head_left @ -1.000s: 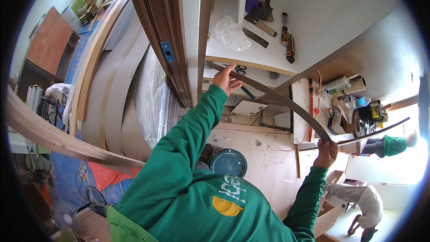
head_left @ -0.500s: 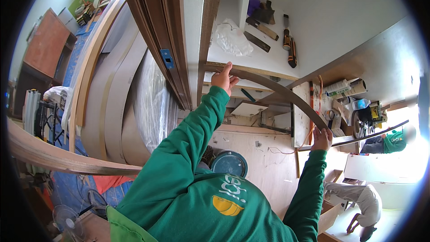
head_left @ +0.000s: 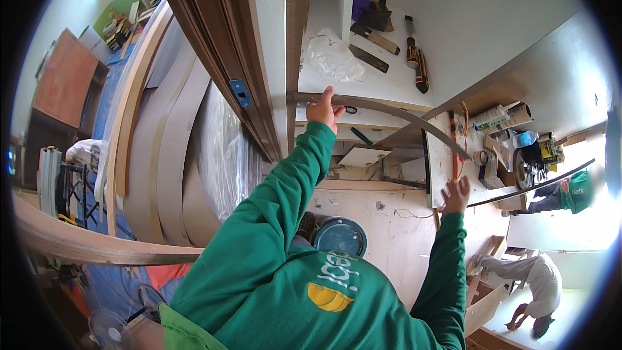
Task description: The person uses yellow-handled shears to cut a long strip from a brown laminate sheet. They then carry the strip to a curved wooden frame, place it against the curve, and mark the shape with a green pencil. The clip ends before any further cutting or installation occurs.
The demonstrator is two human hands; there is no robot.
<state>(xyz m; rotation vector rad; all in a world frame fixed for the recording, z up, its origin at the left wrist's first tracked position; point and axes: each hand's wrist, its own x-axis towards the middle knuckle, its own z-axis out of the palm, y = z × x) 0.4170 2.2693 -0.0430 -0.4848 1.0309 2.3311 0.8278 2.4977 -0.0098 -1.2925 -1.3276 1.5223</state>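
My left hand [head_left: 324, 111] presses a thin brown edging strip [head_left: 402, 113] against the front edge of the white shelf [head_left: 402, 88], thumb raised and fingers beneath. From there the strip bows away to the right, its narrow end hanging free of the shelf. My right hand [head_left: 456, 196] is below that end with fingers apart, holding nothing. Beyond it runs a dark curved strip [head_left: 531, 189]; whether it belongs to the same piece I cannot tell. On the shelf lie a crumpled clear plastic bag [head_left: 334, 57], a wooden-handled tool [head_left: 376, 39], a dark flat blade [head_left: 369, 58] and two black-and-orange tools [head_left: 416, 55].
A brown door frame [head_left: 223, 45] rises on my left, with wrapped panels [head_left: 220, 155] behind it. A lidded bucket [head_left: 340, 236] stands near my feet. Tubes and bottles [head_left: 499, 116] crowd a surface at right. Two people, one bending [head_left: 541, 279], are farther right.
My right hand has let go of the brown strip and dropped slightly, its fingers opening. The strip's right end has sprung upward and flatter. My left hand stays at the shelf edge.
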